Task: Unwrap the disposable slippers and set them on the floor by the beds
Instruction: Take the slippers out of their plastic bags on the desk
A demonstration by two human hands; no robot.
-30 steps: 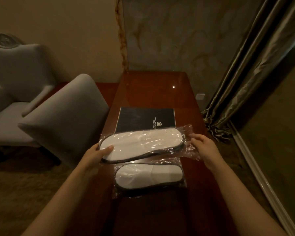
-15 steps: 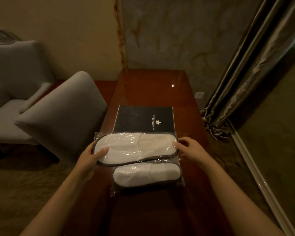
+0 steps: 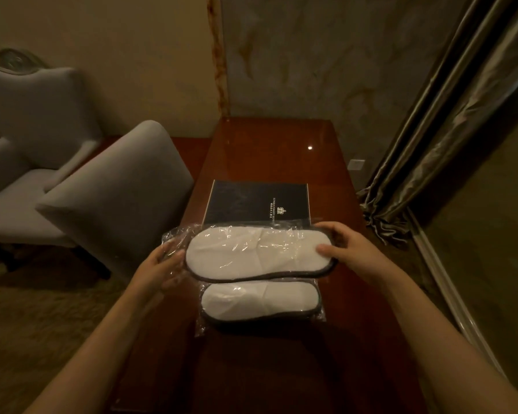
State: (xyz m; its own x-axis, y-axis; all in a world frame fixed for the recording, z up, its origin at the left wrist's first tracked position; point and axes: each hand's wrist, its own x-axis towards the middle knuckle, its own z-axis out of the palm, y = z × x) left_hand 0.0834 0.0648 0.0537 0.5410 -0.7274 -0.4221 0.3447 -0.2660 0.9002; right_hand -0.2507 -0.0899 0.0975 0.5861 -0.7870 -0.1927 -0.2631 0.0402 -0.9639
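A pack of white slippers (image 3: pixel 257 252) with a dark rim, in clear plastic wrap, is held above the brown table (image 3: pixel 269 150). My right hand (image 3: pixel 350 252) grips its right end, thumb on top. My left hand (image 3: pixel 162 264) holds the crumpled loose plastic at the left end, partly seen through the film. A second wrapped slipper pack (image 3: pixel 259 303) lies flat on the table just below the held one.
A black folder (image 3: pixel 251 201) with small print lies on the table behind the slippers. A grey chair (image 3: pixel 114 195) stands close at the table's left, a grey armchair (image 3: pixel 27 121) beyond it. Curtains (image 3: pixel 449 138) hang at the right, carpet below.
The held pack has shifted: the loose plastic now bunches at the left end by my left hand, and my right hand has closed over the slippers' right end.
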